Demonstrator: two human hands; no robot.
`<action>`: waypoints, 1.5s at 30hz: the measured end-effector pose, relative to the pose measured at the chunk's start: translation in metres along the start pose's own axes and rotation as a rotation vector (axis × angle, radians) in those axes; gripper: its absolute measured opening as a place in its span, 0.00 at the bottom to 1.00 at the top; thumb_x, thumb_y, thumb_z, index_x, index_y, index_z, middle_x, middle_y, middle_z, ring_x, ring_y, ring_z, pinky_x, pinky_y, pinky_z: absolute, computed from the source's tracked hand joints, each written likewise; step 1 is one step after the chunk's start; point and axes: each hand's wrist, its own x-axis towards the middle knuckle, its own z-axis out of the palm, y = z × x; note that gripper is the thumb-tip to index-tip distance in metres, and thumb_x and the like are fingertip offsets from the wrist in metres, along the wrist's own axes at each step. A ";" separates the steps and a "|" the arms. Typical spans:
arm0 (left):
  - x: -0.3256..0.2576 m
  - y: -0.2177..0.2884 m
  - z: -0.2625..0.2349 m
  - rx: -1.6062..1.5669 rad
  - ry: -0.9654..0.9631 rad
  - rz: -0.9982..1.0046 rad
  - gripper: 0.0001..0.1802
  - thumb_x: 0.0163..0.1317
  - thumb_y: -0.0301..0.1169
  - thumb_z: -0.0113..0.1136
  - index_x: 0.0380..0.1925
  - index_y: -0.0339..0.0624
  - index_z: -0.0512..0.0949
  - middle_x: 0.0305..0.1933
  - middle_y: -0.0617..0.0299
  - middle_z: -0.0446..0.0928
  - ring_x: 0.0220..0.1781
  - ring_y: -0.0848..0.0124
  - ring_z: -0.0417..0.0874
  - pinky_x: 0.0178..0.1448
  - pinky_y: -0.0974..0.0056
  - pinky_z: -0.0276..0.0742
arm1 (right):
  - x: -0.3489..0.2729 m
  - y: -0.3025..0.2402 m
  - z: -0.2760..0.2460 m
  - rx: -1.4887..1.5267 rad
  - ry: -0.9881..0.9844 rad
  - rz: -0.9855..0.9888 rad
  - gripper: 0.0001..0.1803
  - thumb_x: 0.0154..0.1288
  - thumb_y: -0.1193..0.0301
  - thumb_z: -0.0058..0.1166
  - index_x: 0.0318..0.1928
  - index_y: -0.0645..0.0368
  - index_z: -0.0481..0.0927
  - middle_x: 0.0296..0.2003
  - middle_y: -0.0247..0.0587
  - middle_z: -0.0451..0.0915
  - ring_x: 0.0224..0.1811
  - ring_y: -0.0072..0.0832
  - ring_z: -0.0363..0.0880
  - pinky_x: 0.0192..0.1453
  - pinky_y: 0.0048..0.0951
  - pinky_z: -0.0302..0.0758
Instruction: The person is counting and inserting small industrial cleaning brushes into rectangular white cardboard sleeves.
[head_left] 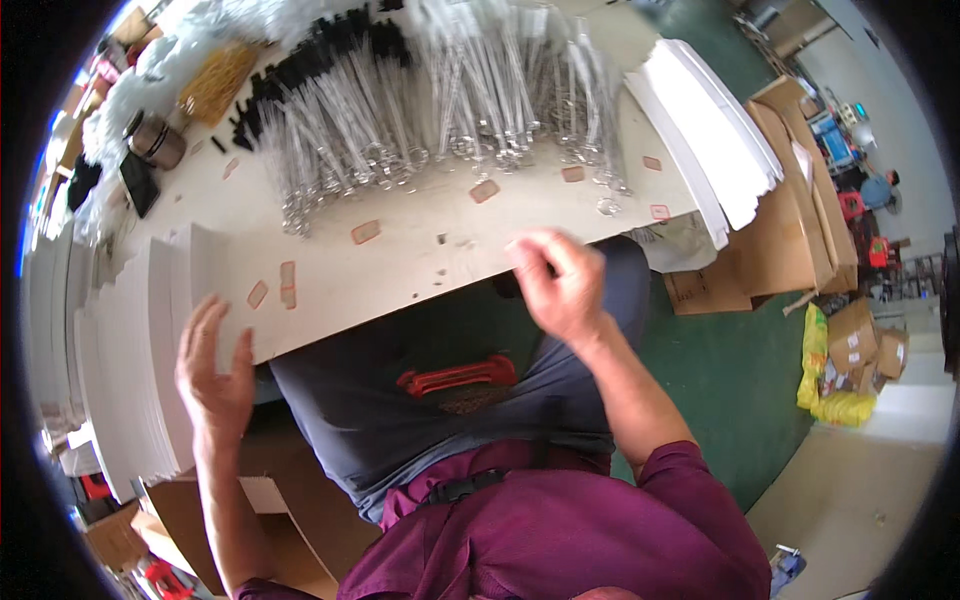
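Observation:
My left hand [213, 375] is raised at the table's left front corner, fingers and thumb apart, holding nothing. It is beside a stack of folded white cartons [140, 350]. Over the front edge of the pale table [400, 270], my right hand [562, 285] is held with its fingers curled towards the thumb. Anything inside that grip is too small or hidden to make out. Farther back lies a wide row of slim rods in clear sleeves [350, 130], with shiny looped ends facing me. Black ends [340, 40] show at the back left of the row.
More white cardboard pieces [705, 130] lie at the table's right edge, above an open brown box [770, 230]. Small reddish-edged labels [485, 191] are scattered across the tabletop. A metal cup [155, 140] stands at the back left. Below is a red plastic stool [460, 375].

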 end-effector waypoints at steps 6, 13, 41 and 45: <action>0.012 0.033 0.094 -0.272 0.009 -0.097 0.19 0.61 0.23 0.68 0.53 0.34 0.81 0.60 0.42 0.81 0.64 0.46 0.81 0.66 0.50 0.77 | 0.023 0.111 -0.136 -0.781 0.153 0.088 0.21 0.64 0.71 0.63 0.56 0.63 0.79 0.55 0.56 0.81 0.58 0.50 0.80 0.64 0.46 0.76; 0.004 0.032 0.124 -0.073 0.047 0.050 0.16 0.62 0.23 0.66 0.50 0.32 0.81 0.60 0.42 0.81 0.66 0.40 0.78 0.71 0.44 0.71 | 0.009 0.163 -0.211 -1.149 -0.071 0.407 0.25 0.61 0.74 0.62 0.59 0.67 0.75 0.58 0.58 0.76 0.63 0.53 0.74 0.69 0.49 0.71; 0.002 0.033 0.128 -0.063 0.101 0.058 0.14 0.64 0.23 0.63 0.49 0.33 0.81 0.58 0.43 0.82 0.66 0.40 0.78 0.70 0.45 0.74 | 0.010 0.185 -0.214 -0.367 0.134 0.689 0.29 0.56 0.61 0.74 0.52 0.68 0.83 0.43 0.48 0.87 0.47 0.37 0.87 0.53 0.35 0.81; 0.000 0.029 0.128 -0.041 0.103 0.063 0.14 0.63 0.23 0.63 0.49 0.33 0.81 0.58 0.43 0.82 0.66 0.40 0.78 0.70 0.45 0.73 | 0.031 0.138 -0.213 -0.094 0.059 0.876 0.24 0.59 0.65 0.71 0.52 0.67 0.84 0.40 0.41 0.87 0.42 0.27 0.86 0.47 0.26 0.81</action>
